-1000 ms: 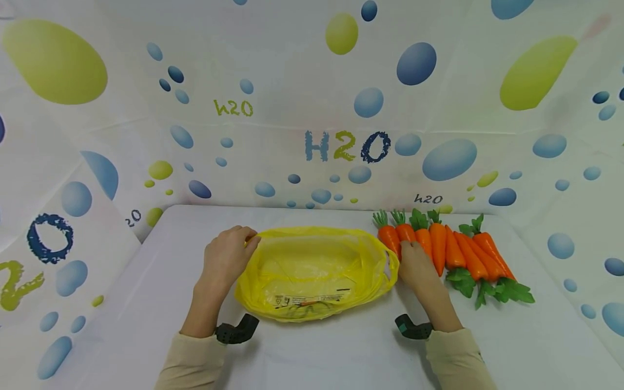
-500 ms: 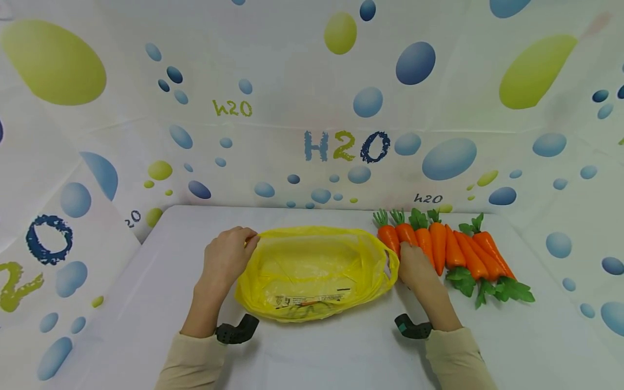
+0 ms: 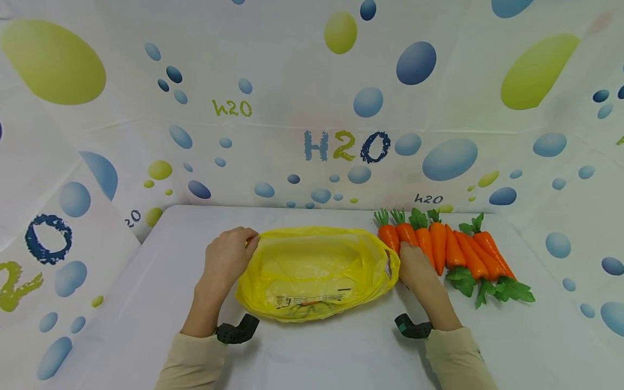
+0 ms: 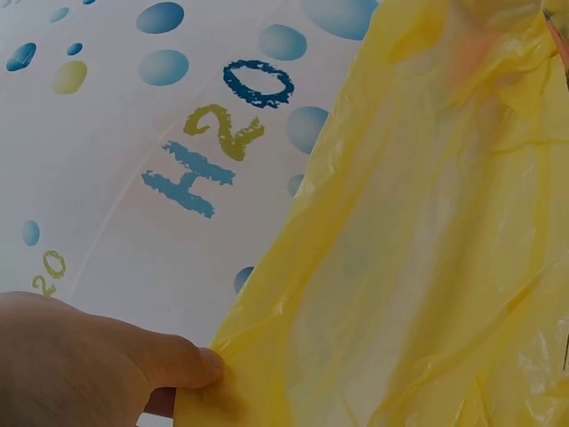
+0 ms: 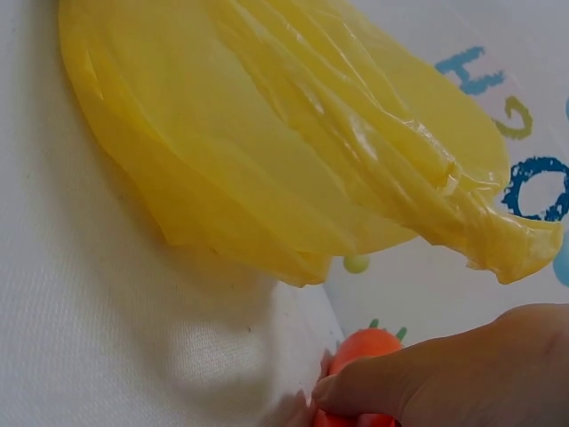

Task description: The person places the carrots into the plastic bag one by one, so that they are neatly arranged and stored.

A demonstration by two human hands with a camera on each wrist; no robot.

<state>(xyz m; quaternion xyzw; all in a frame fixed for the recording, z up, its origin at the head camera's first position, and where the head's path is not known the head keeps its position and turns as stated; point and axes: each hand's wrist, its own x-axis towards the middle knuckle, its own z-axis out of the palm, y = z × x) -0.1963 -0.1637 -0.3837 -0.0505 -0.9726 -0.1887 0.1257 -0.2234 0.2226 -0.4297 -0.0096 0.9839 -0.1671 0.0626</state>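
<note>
A yellow plastic bag (image 3: 302, 260) lies with its wide mouth facing up in the middle of the table. My left hand (image 3: 230, 254) pinches its far left rim between thumb and fingers; the left wrist view shows the thumb on the film (image 4: 258, 382). At the bag's right end, my right hand (image 3: 418, 266) grips a carrot (image 3: 388, 237) at the left end of a row of carrots. In the right wrist view the thumb lies across this orange carrot (image 5: 369, 342), and the other fingers are hidden. The bag's loose handle hangs just above that hand.
Several more carrots (image 3: 453, 249) with green tops lie side by side at the right, some with leaves (image 3: 512, 291) pointing toward the front. The white tabletop (image 3: 312, 357) ends at a backdrop (image 3: 273, 162) printed with blue and green spots. Black wrist cameras (image 3: 238, 329) sit on both wrists.
</note>
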